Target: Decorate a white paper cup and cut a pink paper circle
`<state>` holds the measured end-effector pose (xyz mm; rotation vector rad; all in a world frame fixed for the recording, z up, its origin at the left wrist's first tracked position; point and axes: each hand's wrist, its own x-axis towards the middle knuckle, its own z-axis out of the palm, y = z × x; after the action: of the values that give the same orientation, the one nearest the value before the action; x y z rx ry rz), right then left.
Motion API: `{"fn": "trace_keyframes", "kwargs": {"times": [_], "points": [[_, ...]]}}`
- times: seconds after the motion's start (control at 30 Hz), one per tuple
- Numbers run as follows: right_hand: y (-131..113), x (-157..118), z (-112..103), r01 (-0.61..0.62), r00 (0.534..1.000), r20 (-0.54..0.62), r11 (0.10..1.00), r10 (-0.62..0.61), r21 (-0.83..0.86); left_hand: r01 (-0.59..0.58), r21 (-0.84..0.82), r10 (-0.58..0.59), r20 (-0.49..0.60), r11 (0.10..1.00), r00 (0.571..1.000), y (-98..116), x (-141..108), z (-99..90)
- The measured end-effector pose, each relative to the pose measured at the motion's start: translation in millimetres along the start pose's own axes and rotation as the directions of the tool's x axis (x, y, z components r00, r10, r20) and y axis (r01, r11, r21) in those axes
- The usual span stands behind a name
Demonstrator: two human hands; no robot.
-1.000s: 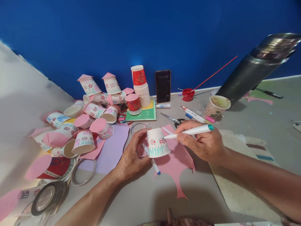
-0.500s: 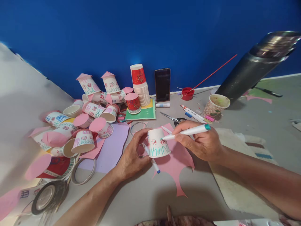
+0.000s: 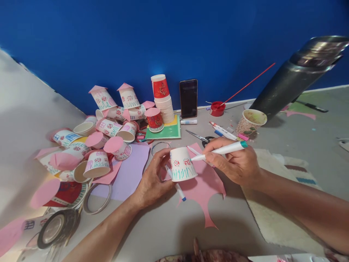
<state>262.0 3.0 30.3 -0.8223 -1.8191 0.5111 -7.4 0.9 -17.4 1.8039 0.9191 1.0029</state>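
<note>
My left hand (image 3: 155, 174) grips a white paper cup (image 3: 183, 173) from its left side, holding it upside down. Red dotted flowers and green zigzag grass strokes are drawn on the cup's wall. In my right hand (image 3: 234, 162) is a white marker (image 3: 218, 151) with a green end, its tip at the cup's right side by a flower; I cannot tell whether it touches. Beneath the cup lies pink paper (image 3: 205, 193) with rounded cut-outs. A blue-ended marker (image 3: 180, 193) rests beside my left fingers, partly hidden behind the cup.
Decorated cups with pink tops (image 3: 98, 160) are heaped at left, near tape rolls (image 3: 51, 229). Behind stand a cup stack (image 3: 164, 109) and a phone (image 3: 188, 98). Scissors (image 3: 200, 136), a patterned cup (image 3: 251, 122), a dark flask (image 3: 289, 83) and a cloth (image 3: 267, 207) lie beyond or right.
The marker in my right hand has shifted slightly right, its tip moving from above the right flower to the cup's side. The cup has turned a little in my left hand.
</note>
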Motion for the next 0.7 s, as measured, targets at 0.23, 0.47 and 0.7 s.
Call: {"fn": "trace_keyframes", "kwargs": {"times": [0.23, 0.47, 0.7], "points": [[0.8, -0.3, -0.4, -0.016, 1.0, -0.014, 1.0, 0.016, -0.006, 0.013, 0.0, -0.013, -0.013, 1.0, 1.0, -0.8, -0.4, 0.5], [0.7, -0.2, -0.6, -0.012, 1.0, 0.014, 1.0, 0.011, 0.014, 0.029, 0.001, -0.028, -0.017, 1.0, 0.999, 0.1, 0.1, 0.4], [-1.2, -1.3, -1.1, -0.01, 1.0, 0.018, 1.0, 0.01, -0.01, 0.051, -0.007, -0.051, -0.019, 0.999, 0.999, 0.8, -0.2, 0.4]]}}
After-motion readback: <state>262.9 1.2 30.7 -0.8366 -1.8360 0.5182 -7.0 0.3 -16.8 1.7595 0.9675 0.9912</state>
